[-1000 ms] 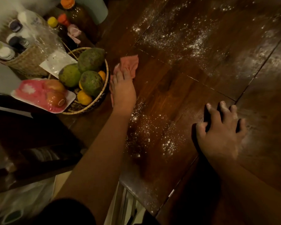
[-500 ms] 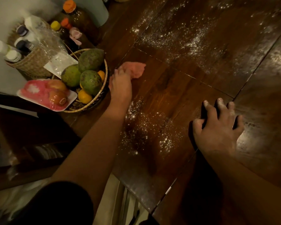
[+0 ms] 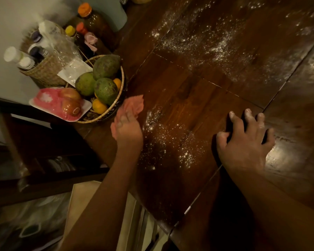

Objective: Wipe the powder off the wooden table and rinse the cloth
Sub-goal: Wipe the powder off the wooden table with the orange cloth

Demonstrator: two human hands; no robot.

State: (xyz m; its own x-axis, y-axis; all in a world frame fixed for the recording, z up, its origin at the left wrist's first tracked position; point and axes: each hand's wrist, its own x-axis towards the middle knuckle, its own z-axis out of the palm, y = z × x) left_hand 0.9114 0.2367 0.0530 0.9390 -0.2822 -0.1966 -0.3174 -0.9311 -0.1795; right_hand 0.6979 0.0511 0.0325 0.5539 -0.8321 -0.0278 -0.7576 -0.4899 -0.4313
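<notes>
Cloth (image 3: 135,105) beside the powder (image 3: 170,140).
My left hand (image 3: 127,129) presses it, fingers seemingly flat; I'd sweep firmly through, right hand (image 3: 243,144) splayed empty on the bench (image 3: 188,84).

I am finding nothing here that I can read. A round sticker (image 3: 76,110) is sitting on an apple (image 3: 69,104) in the tray (image 3: 34,104) just left of my left hand (image 3: 127,129), but its print is too small to make out. The labels on the bottles (image 3: 93,22) beyond that hand are blurring into smears.
</notes>
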